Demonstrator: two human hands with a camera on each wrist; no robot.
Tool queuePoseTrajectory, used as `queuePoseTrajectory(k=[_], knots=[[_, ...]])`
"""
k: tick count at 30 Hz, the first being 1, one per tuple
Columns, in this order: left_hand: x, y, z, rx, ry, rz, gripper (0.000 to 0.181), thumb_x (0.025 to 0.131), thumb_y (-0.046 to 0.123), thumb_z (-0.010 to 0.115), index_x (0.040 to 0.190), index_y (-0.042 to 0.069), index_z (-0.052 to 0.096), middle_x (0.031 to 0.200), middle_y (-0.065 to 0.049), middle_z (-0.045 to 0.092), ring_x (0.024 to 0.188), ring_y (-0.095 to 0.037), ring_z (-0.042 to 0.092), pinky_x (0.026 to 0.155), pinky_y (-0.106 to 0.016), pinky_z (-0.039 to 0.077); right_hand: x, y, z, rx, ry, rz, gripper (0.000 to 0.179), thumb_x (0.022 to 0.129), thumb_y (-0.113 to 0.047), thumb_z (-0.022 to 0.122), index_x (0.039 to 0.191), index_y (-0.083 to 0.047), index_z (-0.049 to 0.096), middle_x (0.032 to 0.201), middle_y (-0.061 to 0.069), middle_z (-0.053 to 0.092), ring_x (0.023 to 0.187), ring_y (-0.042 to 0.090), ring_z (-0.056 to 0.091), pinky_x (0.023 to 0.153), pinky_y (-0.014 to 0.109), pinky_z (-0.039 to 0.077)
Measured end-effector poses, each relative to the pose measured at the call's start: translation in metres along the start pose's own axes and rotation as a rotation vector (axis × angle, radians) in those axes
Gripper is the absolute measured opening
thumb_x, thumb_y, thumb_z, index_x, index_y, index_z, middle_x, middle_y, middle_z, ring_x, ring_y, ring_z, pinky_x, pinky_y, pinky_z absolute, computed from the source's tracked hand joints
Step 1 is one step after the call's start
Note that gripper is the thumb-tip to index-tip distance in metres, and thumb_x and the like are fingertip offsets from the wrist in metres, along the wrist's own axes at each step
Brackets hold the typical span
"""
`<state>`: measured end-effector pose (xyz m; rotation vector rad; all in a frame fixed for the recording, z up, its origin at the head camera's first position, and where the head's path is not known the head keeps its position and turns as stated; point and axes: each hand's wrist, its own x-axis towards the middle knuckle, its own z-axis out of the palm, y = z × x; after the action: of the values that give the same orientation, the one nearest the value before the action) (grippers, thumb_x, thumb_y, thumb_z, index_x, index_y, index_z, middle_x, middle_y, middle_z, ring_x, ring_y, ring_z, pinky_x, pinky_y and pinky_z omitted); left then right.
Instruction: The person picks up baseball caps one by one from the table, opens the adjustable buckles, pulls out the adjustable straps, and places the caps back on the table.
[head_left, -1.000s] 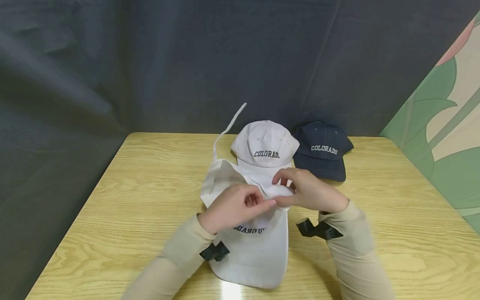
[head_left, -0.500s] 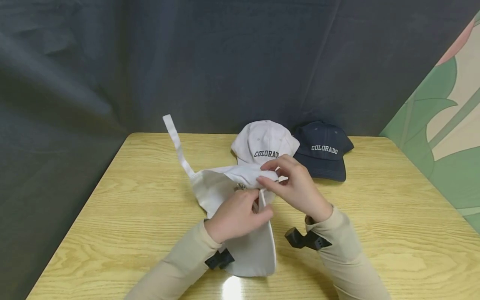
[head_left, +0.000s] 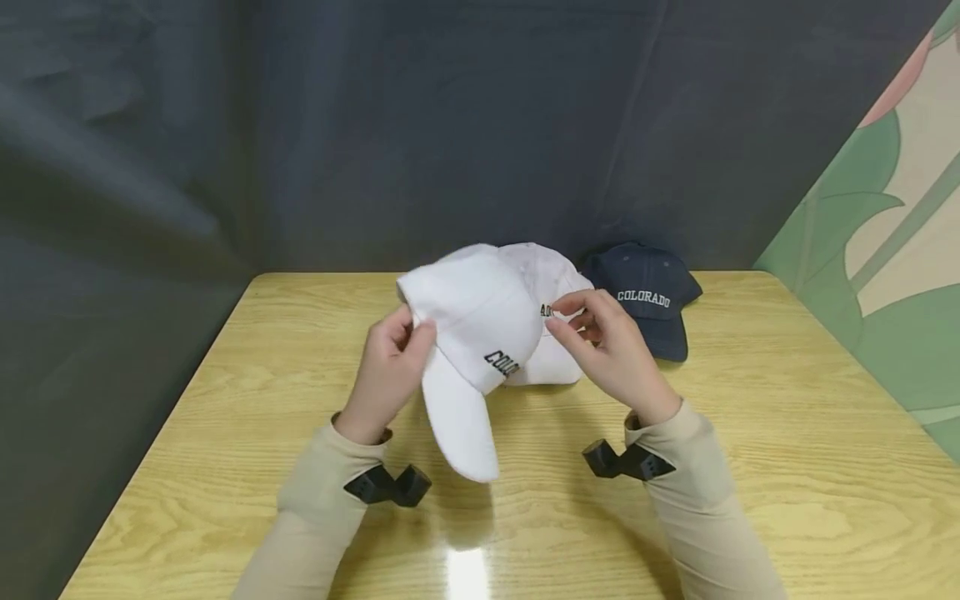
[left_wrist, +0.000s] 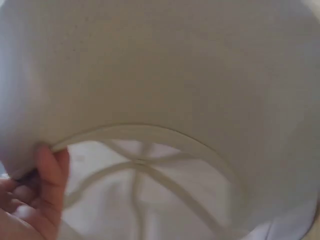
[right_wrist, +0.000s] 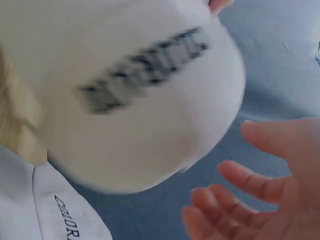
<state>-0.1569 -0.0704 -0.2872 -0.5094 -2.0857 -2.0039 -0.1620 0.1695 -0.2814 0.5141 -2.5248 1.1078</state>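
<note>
A white baseball cap point(head_left: 480, 312) with dark lettering hangs tilted above the table, its brim pointing down toward me. My left hand point(head_left: 392, 362) pinches its edge where the brim meets the crown; in the left wrist view the fingers point(left_wrist: 50, 172) curl over that edge and the cap's seamed inside shows. To the cap's right, my right hand point(head_left: 611, 350) is held up with fingers loosely bent and nothing between them. The right wrist view shows these fingers point(right_wrist: 250, 180) apart from the cap. Behind the held cap, a second white cap point(head_left: 558, 362) is partly hidden.
A navy cap point(head_left: 647, 292) lettered COLORADO sits at the back right beside the second white cap. The wooden table point(head_left: 300, 350) ends at a dark curtain point(head_left: 450, 125) behind and a leaf-patterned panel point(head_left: 900, 292) on the right.
The cap has been lifted and turned, its crown now outward. My left hand moved left to its brim corner; my right hand let go and moved right. The other caps stayed put.
</note>
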Motion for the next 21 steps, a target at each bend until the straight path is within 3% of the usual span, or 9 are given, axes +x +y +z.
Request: queuePoseTrajectory(k=[4,7,11,15,18,21], knots=[[0.001,0.004,-0.012,-0.167,0.13,0.075,0.028,0.096,0.008,0.041,0.113,-0.009,0.056,0.08,0.008,0.066,0.068,-0.005,0.062,0.058,-0.02,0.05,0.002,0.002,0.001,-0.044,-0.128,0.074,0.026,0.094,-0.019,0.055,0.11,0.001,0.055,0.102,0.016,0.057,0.085,0.023,0.058,0.074,0.031,0.049],[0.001,0.007,-0.016,-0.236,0.204,0.135,0.026,0.098,0.013,0.041,0.113,-0.004,0.056,0.083,0.008,0.068,0.069,-0.005,0.063,0.058,-0.019,0.051,0.002,0.003,0.004,0.007,-0.281,0.136,0.033,0.097,-0.028,0.048,0.114,0.0,0.054,0.102,0.017,0.06,0.081,0.02,0.062,0.072,0.03,0.051],[0.003,0.008,-0.019,-0.312,0.274,0.198,0.018,0.098,0.014,0.042,0.103,0.005,0.057,0.08,0.007,0.068,0.065,-0.005,0.063,0.056,-0.018,0.05,0.004,0.005,0.012,0.231,-0.458,0.19,0.038,0.1,-0.032,0.041,0.109,0.003,0.054,0.093,0.014,0.062,0.068,0.013,0.061,0.065,0.026,0.053],[0.007,0.006,-0.02,-0.347,0.325,0.225,0.018,0.099,0.016,0.042,0.094,0.009,0.058,0.078,0.006,0.07,0.063,-0.005,0.064,0.054,-0.018,0.05,0.005,0.006,0.017,0.466,-0.497,0.228,0.035,0.1,-0.031,0.04,0.099,0.001,0.052,0.069,0.001,0.055,0.05,0.008,0.05,0.052,0.024,0.045],[0.012,0.002,-0.023,-0.306,0.338,0.196,0.022,0.1,0.02,0.041,0.089,0.01,0.058,0.078,0.007,0.07,0.063,-0.005,0.064,0.055,-0.019,0.05,0.006,0.011,0.018,0.69,-0.491,0.287,0.027,0.099,-0.031,0.043,0.1,-0.005,0.049,0.055,-0.007,0.044,0.041,0.004,0.038,0.045,0.021,0.033],[0.018,-0.006,-0.028,-0.222,0.313,0.115,0.027,0.101,0.024,0.04,0.094,0.008,0.059,0.082,0.009,0.07,0.069,-0.004,0.065,0.06,-0.019,0.05,0.006,0.018,0.018,0.931,-0.503,0.332,0.023,0.098,-0.028,0.046,0.109,-0.008,0.044,0.055,-0.01,0.042,0.041,0.001,0.035,0.047,0.016,0.032]])
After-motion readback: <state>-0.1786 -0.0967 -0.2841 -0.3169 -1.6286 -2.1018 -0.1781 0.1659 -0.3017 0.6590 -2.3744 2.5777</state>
